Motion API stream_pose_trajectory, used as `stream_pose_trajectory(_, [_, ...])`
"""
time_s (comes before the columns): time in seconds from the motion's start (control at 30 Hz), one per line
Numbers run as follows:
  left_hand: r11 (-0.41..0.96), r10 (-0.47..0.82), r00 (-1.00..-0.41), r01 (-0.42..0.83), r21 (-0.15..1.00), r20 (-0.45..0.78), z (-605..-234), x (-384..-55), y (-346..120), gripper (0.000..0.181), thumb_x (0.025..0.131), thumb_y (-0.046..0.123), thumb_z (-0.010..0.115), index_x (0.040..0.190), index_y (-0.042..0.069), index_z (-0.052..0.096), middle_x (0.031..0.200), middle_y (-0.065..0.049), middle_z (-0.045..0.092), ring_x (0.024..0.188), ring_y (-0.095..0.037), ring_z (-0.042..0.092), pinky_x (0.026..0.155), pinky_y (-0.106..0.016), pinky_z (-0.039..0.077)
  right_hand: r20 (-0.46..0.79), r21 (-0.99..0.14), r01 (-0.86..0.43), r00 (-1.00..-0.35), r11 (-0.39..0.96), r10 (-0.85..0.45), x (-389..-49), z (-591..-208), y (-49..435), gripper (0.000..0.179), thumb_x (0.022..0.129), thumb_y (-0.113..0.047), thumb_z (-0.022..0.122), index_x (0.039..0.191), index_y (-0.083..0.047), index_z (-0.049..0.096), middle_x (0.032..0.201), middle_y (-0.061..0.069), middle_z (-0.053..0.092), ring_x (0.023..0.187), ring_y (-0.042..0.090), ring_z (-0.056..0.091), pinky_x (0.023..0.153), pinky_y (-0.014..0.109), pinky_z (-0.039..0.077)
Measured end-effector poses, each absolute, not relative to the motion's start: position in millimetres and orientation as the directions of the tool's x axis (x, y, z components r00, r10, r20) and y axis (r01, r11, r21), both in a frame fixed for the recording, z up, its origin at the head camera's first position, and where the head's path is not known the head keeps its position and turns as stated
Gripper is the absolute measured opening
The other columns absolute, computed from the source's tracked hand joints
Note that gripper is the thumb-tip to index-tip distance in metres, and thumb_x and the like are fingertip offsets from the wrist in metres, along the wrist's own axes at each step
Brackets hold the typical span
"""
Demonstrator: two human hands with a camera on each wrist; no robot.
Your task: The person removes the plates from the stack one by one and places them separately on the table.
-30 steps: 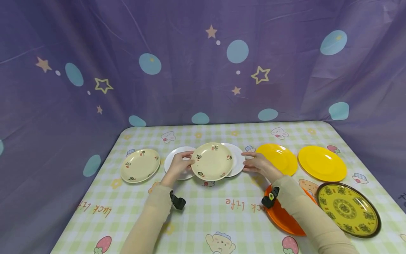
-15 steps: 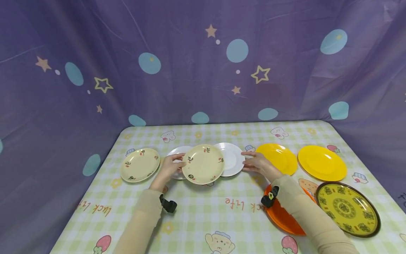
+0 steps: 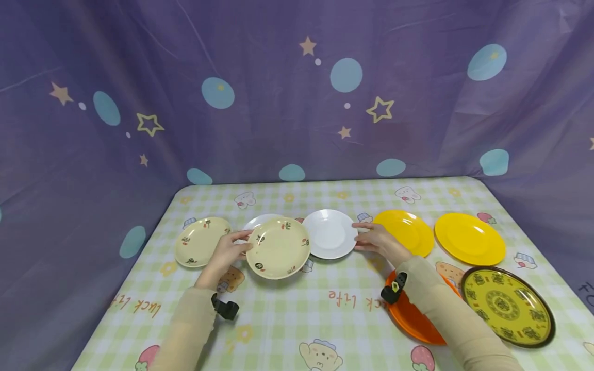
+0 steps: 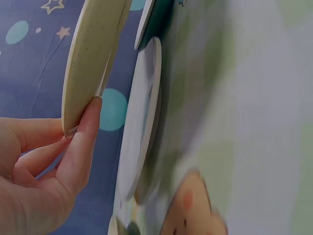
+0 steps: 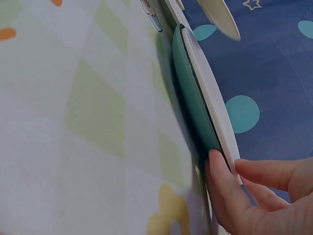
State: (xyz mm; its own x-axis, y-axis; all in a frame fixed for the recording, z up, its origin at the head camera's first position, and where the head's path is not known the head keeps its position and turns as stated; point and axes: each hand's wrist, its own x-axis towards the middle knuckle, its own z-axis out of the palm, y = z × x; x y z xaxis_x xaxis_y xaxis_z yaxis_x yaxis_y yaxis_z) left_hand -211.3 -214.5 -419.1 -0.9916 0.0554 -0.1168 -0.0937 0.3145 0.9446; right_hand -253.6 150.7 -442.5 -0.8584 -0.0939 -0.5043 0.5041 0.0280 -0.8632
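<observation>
My left hand pinches the left rim of a cream plate with small dark and red motifs. In the left wrist view this cream plate is raised above a white plate, which it mostly covers in the head view. Another white plate lies just to its right, and my right hand pinches its right rim. From the right wrist, green shows beneath that plate's white rim, with thumb and fingertip on either side of the edge.
A second cream plate lies at the left. To the right are two yellow plates, an orange plate partly under my right forearm, and a dark-rimmed patterned plate. Checked cloth covers the table; a purple curtain hangs behind.
My left hand has carried the cream plate left and toward me, off the right white plate and over the left one. My right hand has stayed at its rim.
</observation>
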Motion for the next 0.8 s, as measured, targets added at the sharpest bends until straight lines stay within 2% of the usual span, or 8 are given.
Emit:
stream_pose_trajectory(0.3, [0.304,0.047,-0.988,-0.123,0.945,-0.144,-415.1,-194.5,-241.3,0.044,0.082,-0.004,0.052,0.125,-0.009,0.043,0.102,-0.018,0.045,0.065,-0.013,0.061,0.063,-0.029,0.054,-0.508,-0.861,0.509,-0.856,0.018,-0.099,-253.4,-440.5,151.6,0.049,0.083,0.007,0.053,0.13,-0.001,0.042,0.081,0.012,0.06,0.066,0.016,0.061,0.072,0.034,0.052])
stream_pose_trajectory(0.8, [0.361,0.04,-0.995,-0.076,0.93,-0.097,-420.0,-175.9,-279.4,0.045,0.081,-0.004,0.055,0.123,-0.012,0.043,0.098,-0.02,0.049,0.063,-0.008,0.058,0.056,-0.027,0.053,-0.512,-0.859,0.512,-0.854,0.025,-0.092,-254.2,-441.1,149.4,0.049,0.082,0.007,0.054,0.129,-0.001,0.042,0.083,0.012,0.059,0.065,0.016,0.061,0.07,0.033,0.053])
